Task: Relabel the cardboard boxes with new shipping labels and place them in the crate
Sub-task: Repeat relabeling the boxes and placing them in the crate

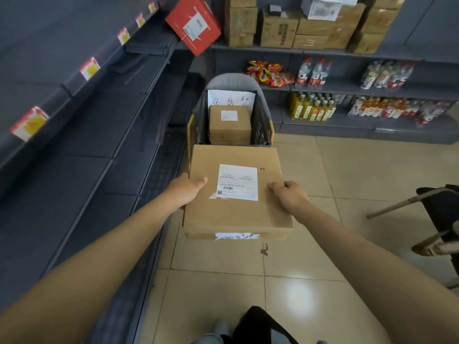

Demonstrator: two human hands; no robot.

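I hold a flat cardboard box (236,214) in the air above the tiled floor, with a white shipping label (238,182) stuck on its top. My left hand (185,192) grips its left edge, thumb on top. My right hand (289,196) grips its right edge, thumb on top as well. A torn white label remnant (237,236) shows on the box's near side. Just beyond the box stands a dark crate (260,127) with yellow handles. Inside it lie stacked cardboard boxes (229,125), the top one bearing a small white label.
Dark empty shelving (87,145) runs along the left. A red box (193,24) sits tilted at the corner. The back shelves (347,83) carry cardboard boxes, snacks and bottles. A chair (437,219) stands at the right. A handwritten paper sign (231,98) leans in the crate.
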